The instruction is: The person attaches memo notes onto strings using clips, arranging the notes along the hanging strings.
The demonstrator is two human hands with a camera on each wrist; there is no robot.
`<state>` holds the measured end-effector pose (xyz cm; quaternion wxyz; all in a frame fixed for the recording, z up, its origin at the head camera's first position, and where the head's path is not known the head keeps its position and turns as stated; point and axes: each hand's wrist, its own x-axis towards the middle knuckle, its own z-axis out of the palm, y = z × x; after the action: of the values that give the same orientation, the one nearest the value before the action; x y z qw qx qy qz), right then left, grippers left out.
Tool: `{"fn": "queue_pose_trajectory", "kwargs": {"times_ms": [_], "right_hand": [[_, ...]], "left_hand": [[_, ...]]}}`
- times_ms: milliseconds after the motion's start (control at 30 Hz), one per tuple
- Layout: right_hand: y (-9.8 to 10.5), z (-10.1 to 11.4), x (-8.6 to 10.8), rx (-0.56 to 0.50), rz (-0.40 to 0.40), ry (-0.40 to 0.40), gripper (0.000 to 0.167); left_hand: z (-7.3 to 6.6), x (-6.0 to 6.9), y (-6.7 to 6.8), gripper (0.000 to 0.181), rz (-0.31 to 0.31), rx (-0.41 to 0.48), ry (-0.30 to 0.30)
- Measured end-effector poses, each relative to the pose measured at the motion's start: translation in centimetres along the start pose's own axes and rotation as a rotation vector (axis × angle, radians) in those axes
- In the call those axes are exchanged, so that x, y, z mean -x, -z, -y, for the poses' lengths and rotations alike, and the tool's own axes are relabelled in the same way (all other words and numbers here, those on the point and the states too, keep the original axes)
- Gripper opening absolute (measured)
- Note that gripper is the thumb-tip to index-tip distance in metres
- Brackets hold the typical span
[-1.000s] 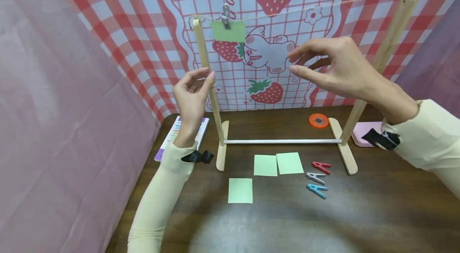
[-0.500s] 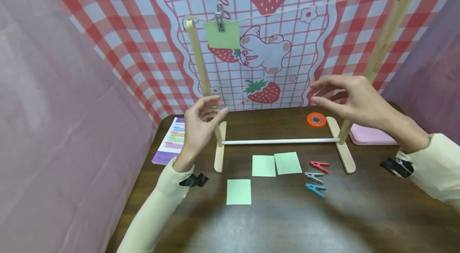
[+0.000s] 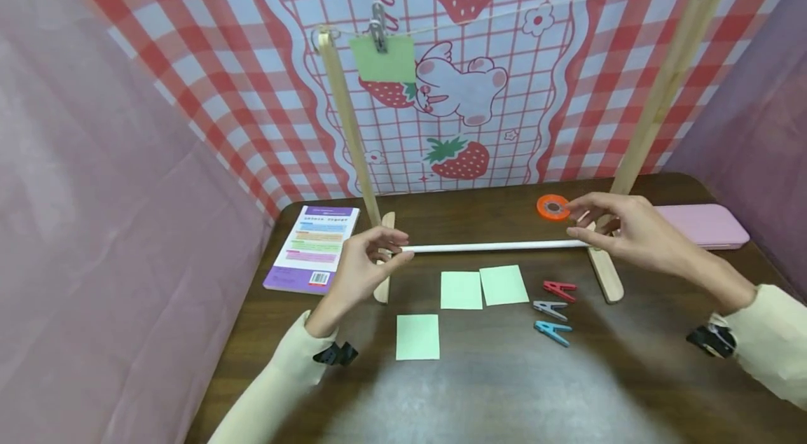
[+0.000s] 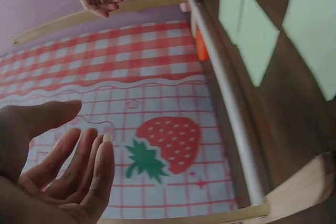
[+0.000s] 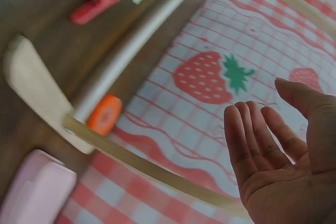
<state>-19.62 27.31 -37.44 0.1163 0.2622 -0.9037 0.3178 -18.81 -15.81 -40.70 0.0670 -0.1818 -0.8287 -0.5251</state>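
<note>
In the head view the left hand [image 3: 362, 267] hovers by the left foot of a wooden frame, fingers loosely bent and empty. The right hand [image 3: 630, 230] is over the frame's right foot, thumb apart from the fingers, holding nothing. In the wrist views, both the left hand [image 4: 68, 166] and the right hand [image 5: 289, 150] show a gap between thumb and fingers. A white rod [image 3: 492, 246] joins the feet. From the string [image 3: 504, 13] hangs a green note [image 3: 391, 62] under a metal clip [image 3: 378, 34].
Three green notes lie on the table, one nearer [image 3: 417, 337]. Right of them are a red clothespin [image 3: 560, 290], a grey one [image 3: 550, 309] and a blue one [image 3: 553, 332]. Behind are an orange disc [image 3: 553, 206], a booklet [image 3: 315, 248] and a pink case [image 3: 706, 225].
Both hands have come down from beside the upper part of the frame to near its base, still empty. The hanging green note is seen more fully in the head view.
</note>
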Motion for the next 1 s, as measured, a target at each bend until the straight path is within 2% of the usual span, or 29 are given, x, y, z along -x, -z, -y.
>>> {"fn": "queue_pose_trajectory", "kwargs": {"times_ms": [300, 533, 767, 1000], "right_hand": [[-3.1, -3.0, 2.9, -0.037, 0.047, 0.032, 0.035], [-5.2, -4.4, 4.9, -0.095, 0.078, -0.018, 0.035], [-6.5, -5.3, 5.9, -0.073, 0.074, -0.005, 0.038], [-7.7, -5.9, 6.8, -0.097, 0.1, 0.012, 0.04]], "left_hand": [[1.5, 1.4, -0.9, 0.038, 0.176, -0.066, 0.045], [2.7, 2.8, -1.3, 0.038, 0.287, -0.107, 0.105], [4.0, 3.9, -1.9, 0.044, 0.369, -0.197, 0.058], [4.5, 4.9, -2.7, 0.047, 0.454, -0.384, 0.018]]}}
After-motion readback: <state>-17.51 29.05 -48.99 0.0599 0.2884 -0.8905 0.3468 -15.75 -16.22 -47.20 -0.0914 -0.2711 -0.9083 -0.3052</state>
